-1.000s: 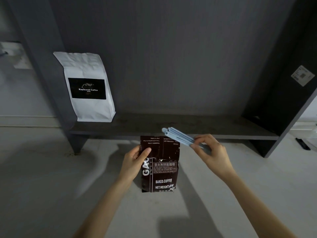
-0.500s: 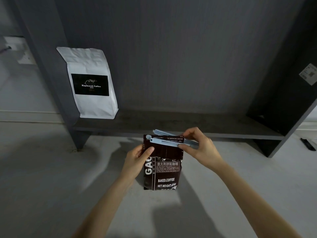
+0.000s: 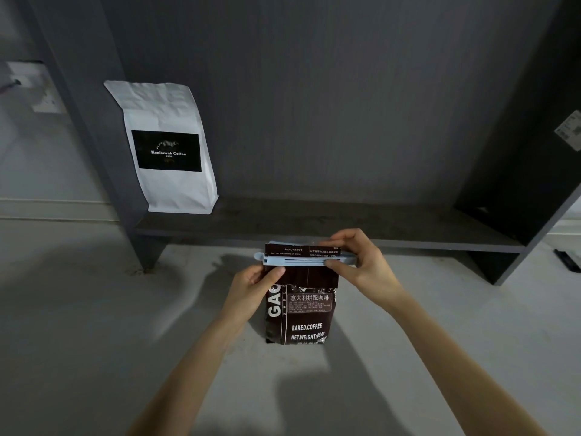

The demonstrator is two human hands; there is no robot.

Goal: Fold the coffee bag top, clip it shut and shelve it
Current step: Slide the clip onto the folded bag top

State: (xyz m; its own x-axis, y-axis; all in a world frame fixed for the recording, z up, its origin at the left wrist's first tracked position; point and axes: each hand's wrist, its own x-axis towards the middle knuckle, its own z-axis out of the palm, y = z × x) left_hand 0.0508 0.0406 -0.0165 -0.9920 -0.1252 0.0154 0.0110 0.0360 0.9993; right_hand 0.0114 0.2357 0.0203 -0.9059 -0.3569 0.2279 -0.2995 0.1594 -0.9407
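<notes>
A dark brown coffee bag (image 3: 306, 313) stands upright on the pale floor, its top folded over. A long light-blue clip (image 3: 298, 261) lies level across the folded top, spanning the bag's width. My left hand (image 3: 254, 289) grips the bag's upper left edge, thumb just under the clip. My right hand (image 3: 361, 262) pinches the clip's right end between thumb and fingers. The dark shelf board (image 3: 330, 226) runs just behind the bag.
A white coffee bag (image 3: 166, 149) with a black label stands at the shelf's left end against the dark side panel (image 3: 85, 121). Another panel with a sticker (image 3: 572, 133) closes the right side. A small dark object (image 3: 567, 261) lies on the floor at far right.
My right hand brought the blue clip from the air at the right down onto the folded top; it now sits level across the bag. My left hand kept its hold.
</notes>
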